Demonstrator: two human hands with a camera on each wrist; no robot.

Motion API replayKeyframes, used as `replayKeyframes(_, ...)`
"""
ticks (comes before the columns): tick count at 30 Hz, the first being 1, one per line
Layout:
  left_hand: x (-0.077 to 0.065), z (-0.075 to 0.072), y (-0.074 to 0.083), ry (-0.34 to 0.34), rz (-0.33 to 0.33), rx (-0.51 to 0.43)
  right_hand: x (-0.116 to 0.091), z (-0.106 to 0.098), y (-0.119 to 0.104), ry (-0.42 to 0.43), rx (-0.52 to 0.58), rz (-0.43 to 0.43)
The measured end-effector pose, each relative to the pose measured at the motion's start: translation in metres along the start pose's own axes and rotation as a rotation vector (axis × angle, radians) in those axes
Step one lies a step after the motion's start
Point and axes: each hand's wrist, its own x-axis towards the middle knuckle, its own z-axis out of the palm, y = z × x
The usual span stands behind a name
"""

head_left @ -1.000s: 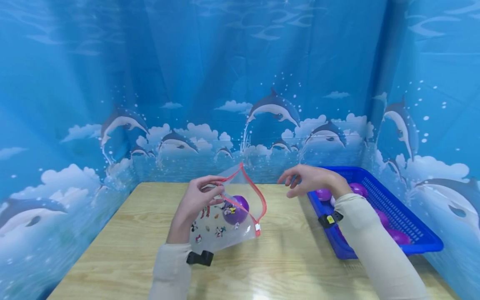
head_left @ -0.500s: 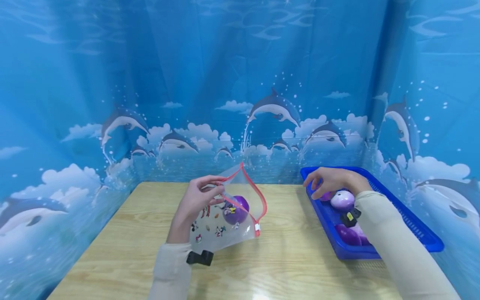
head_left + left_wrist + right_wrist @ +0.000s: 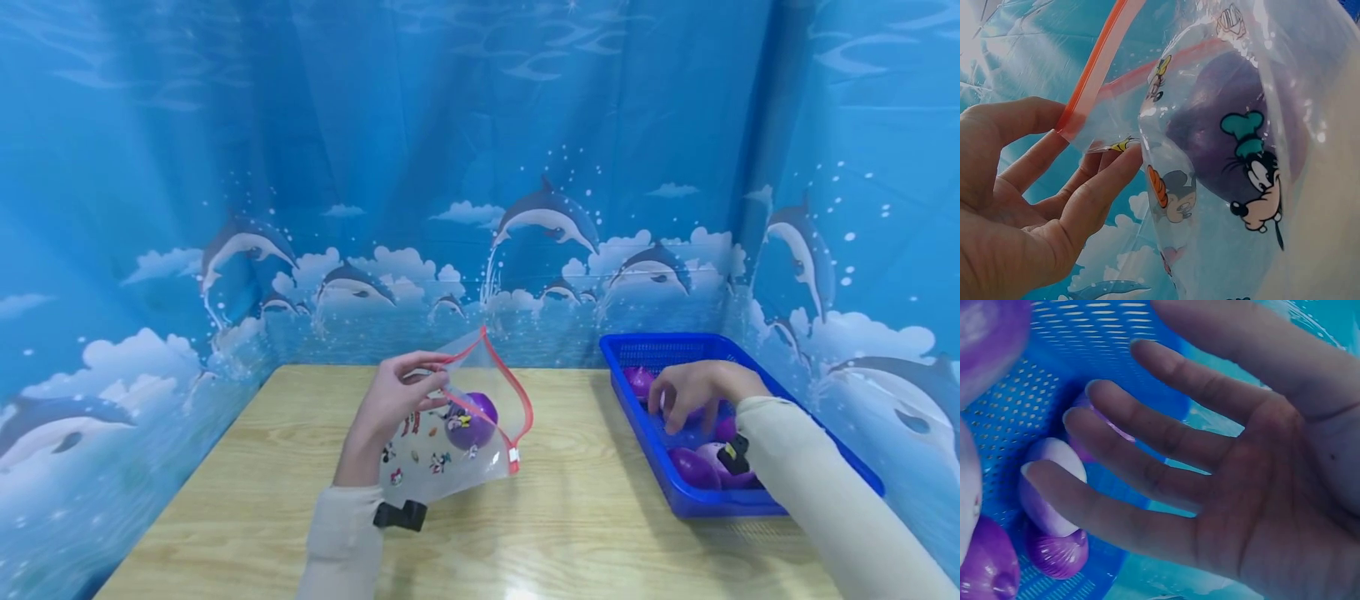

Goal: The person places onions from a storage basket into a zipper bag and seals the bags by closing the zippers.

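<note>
Head: left hand (image 3: 393, 400) pinches slider bag (image 3: 463, 468) near the rim, presumably so its mouth gapes; purple bulb (image 3: 471, 425) inside. Right hand (image 3: 697, 392) over blue basket (image 3: 656, 467). Left wrist: bulb shows through bag. Right wrist: hand outstretched, nothing grasped, more bulbs (image 3: 1057, 555) nearby.

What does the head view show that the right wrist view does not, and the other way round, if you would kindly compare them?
Only the head view shows the left hand pinching the edge of the clear bag, the purple ball inside it, and the table.

Only the right wrist view shows the palm side of the right hand, its fingers apart; the head view gives its back.

Both share that hand, the blue basket and purple items in it.
</note>
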Motion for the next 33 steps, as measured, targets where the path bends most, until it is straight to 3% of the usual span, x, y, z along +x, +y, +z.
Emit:
replayKeyframes(6,0.001,0.000,-0.001,0.001,0.006,0.009,0.000,0.008,0.009,-0.036,0.006,0.003)
replayKeyframes(14,0.001,-0.001,-0.001,0.001,0.012,0.014,0.004,0.020,0.019,-0.070,0.113,0.025)
replayKeyframes(33,0.000,-0.002,-0.001,0.006,0.013,0.005,0.021,0.025,0.009,-0.104,-0.054,0.189)
